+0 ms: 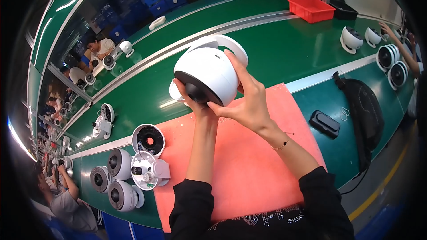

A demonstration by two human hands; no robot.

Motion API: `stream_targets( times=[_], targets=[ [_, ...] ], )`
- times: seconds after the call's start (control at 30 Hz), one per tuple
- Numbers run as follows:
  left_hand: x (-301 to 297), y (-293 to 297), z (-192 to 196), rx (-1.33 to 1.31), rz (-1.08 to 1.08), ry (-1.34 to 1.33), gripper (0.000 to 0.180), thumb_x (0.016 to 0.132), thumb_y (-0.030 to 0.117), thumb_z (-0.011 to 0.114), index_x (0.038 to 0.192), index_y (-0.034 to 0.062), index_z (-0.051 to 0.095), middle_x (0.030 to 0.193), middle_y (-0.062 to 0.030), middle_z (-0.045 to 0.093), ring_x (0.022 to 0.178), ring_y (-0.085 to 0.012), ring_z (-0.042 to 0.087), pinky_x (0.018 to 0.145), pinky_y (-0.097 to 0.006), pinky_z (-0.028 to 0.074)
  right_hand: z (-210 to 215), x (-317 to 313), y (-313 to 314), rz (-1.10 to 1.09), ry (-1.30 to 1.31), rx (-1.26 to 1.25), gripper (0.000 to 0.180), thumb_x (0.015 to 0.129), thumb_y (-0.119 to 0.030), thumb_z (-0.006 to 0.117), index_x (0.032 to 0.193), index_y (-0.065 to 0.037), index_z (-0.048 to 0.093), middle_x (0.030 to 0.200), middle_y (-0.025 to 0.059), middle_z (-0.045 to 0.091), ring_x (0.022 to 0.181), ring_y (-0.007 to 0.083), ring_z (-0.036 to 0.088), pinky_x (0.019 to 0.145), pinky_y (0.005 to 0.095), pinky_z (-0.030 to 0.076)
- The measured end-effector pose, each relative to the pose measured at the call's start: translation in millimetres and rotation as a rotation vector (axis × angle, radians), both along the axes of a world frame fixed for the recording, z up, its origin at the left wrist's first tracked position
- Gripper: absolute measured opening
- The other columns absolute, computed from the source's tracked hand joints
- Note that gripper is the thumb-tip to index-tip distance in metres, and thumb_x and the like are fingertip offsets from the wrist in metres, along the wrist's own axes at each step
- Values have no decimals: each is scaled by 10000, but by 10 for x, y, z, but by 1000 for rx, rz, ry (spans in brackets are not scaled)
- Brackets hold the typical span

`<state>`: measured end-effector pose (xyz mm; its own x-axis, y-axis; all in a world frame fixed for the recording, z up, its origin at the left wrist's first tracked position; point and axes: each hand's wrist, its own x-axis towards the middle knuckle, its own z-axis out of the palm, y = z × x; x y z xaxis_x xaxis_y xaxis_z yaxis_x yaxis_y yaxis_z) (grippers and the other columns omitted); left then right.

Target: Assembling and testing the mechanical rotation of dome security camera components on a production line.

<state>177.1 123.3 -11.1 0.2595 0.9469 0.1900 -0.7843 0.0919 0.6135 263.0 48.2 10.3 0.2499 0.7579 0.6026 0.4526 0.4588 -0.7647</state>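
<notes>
Both my hands hold up a white, ball-shaped camera (209,69) with a black front face and a curved white bracket behind it. Its black face tilts down and to the left. My left hand (198,105) supports it from below, its fingers mostly hidden under the black front. My right hand (250,100) grips the right side, thumb at the lower edge of the black face and fingers up along the shell. Beneath lies a pink mat (249,169). Left of it sit an opened camera shell (149,140) and a white camera body with exposed inner parts (149,171).
Several finished-looking cameras (119,164) stand at the mat's left. To the right lie a dark case (324,124) and a black bag (362,106). A red tray (311,10) stands on the green conveyor belt (275,35). Other people work at both sides.
</notes>
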Motion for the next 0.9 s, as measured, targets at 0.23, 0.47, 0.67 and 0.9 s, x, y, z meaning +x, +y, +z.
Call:
stream_targets(
  times=[0.23, 0.47, 0.67, 0.9],
  targets=[
    [46, 149, -116, -210, -265, 119, 674, 796, 617, 476, 1278, 152, 401, 1284, -71, 438, 1162, -278, 437, 948, -482, 387, -332, 249, 265, -10, 328, -98, 858, 647, -207, 774, 1339, -38, 298, 1253, 134, 444, 1134, 243, 473, 880, 361, 444],
    [-33, 295, -396, -635, -132, 277, 655, 740, 258, 697, 1239, 90, 309, 1292, -139, 313, 1228, -317, 295, 1016, -506, 182, -766, 1073, 562, 7, 1225, -305, 695, 779, -405, 646, 1276, -67, 296, 1263, 179, 335, 1109, 318, 462, 930, 428, 423],
    [-235, 814, -1143, -521, 61, 29, 689, 788, -17, 584, 1276, 146, 124, 1288, -174, 292, 1169, -349, 402, 955, -554, 385, -1042, 1133, 565, -120, 1096, -341, 851, 796, -506, 593, 1307, -31, 105, 1278, 214, 324, 1128, 340, 458, 946, 440, 400],
    [-450, 692, -711, -217, 242, 453, 476, 790, 186, 651, 1185, 45, 426, 1005, -88, 549, 875, -187, 591, 599, -293, 574, -1112, 906, 477, -698, -24, -68, 884, 673, -219, 711, 1301, -4, 126, 1215, 256, 233, 1144, 377, 244, 955, 484, 275]
  ],
)
